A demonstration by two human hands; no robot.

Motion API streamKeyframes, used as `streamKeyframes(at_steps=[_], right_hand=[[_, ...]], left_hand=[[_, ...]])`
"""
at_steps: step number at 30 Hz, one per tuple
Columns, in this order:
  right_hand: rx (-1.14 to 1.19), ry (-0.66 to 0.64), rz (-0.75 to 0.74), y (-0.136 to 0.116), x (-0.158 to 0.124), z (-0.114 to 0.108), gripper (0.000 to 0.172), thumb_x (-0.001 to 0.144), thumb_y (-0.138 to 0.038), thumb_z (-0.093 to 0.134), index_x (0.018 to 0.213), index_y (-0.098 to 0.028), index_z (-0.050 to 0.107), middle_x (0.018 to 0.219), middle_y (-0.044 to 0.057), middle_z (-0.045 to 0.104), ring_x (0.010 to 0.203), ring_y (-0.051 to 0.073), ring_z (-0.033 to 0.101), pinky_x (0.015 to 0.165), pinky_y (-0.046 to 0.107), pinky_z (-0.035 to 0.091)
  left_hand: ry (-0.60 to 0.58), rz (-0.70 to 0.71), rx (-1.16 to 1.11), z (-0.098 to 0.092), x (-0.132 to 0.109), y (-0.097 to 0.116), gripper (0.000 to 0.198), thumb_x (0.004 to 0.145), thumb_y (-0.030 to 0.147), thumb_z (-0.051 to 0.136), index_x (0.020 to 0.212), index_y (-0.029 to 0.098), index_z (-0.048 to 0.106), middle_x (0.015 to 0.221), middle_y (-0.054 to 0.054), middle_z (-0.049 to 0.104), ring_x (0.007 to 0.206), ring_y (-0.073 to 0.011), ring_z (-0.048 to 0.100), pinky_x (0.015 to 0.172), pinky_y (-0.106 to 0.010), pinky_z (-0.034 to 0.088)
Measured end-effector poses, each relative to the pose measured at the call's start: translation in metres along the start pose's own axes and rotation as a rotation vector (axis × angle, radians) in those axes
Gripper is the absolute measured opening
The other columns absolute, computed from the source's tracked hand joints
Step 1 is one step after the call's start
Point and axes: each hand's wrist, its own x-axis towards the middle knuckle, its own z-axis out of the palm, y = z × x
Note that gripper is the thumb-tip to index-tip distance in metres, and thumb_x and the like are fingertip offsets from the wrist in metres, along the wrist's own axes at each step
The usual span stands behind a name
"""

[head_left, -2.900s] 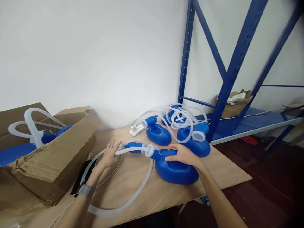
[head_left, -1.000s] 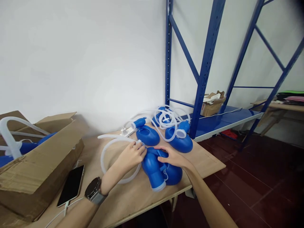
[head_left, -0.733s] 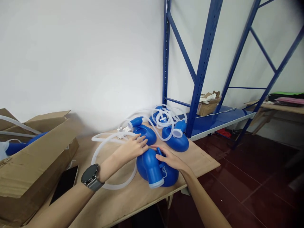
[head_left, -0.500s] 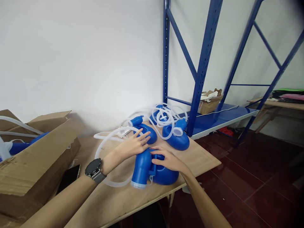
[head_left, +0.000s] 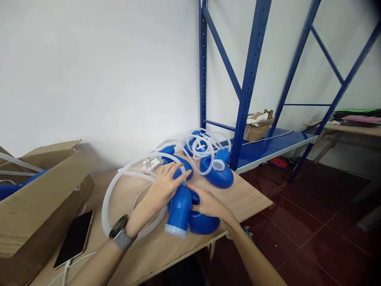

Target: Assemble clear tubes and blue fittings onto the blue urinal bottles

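A blue plastic urinal bottle lies on the wooden table, its wide neck with a translucent white cap pointing towards me. My right hand is closed around its handle area, the thumb on the near side. At the bottle's far end, a translucent hose meets the body and loops out to the left. My left hand, a watch on its wrist, closes thumb and fingers about the hose end there; part of the grip is hidden. More blue urinal bottles with coiled hoses lie just beyond.
At the left an open cardboard box holds more blue bottles and hoses. A phone with a cable lies beside it. Behind the table's right corner stands a blue metal rack with a small carton on its shelf. A white wall is behind.
My left hand has gone from spread fingers over the bottle to a grip about the hose end. The hose loop has swung left and the view has shifted slightly right.
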Motion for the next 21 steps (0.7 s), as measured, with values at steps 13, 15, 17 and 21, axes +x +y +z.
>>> streamKeyframes(at_steps=[13,15,17,21], right_hand=[[0.109,0.032,-0.005,-0.007,-0.007,-0.001,0.065,0.094,-0.027,0.065,0.157,-0.03,0.047,0.159,0.006,0.053,0.146,0.03,0.05,0.123,0.053,0.04],[0.108,0.025,-0.037,-0.003,-0.007,-0.002,0.064,0.094,-0.025,0.063,0.156,-0.028,0.048,0.158,0.007,0.053,0.146,0.031,0.05,0.122,0.054,0.04],[0.109,0.023,-0.061,0.0,-0.008,-0.002,0.063,0.094,-0.026,0.064,0.156,-0.028,0.049,0.157,0.008,0.054,0.145,0.033,0.051,0.121,0.056,0.041],[0.115,0.031,-0.059,-0.001,-0.007,-0.001,0.063,0.095,-0.033,0.068,0.155,-0.027,0.05,0.156,0.008,0.055,0.145,0.035,0.051,0.121,0.056,0.042]], left_hand=[[-0.017,-0.519,-0.431,0.03,-0.094,0.108,0.103,0.091,0.045,0.074,0.167,0.037,0.004,0.176,-0.014,0.006,0.158,-0.0429,0.023,0.118,-0.064,0.043],[-0.05,-0.388,-0.436,0.027,-0.086,0.098,0.097,0.094,0.041,0.072,0.167,0.038,0.008,0.177,-0.012,0.008,0.159,-0.0399,0.019,0.121,-0.063,0.039],[-0.12,-0.303,-0.461,0.016,-0.081,0.084,0.099,0.092,0.038,0.075,0.167,0.038,0.009,0.176,-0.012,0.01,0.159,-0.0378,0.017,0.122,-0.062,0.036],[-0.222,-0.328,-0.567,-0.005,-0.084,0.06,0.108,0.087,0.034,0.082,0.166,0.04,0.01,0.176,-0.01,0.01,0.158,-0.0352,0.023,0.123,-0.056,0.036]])
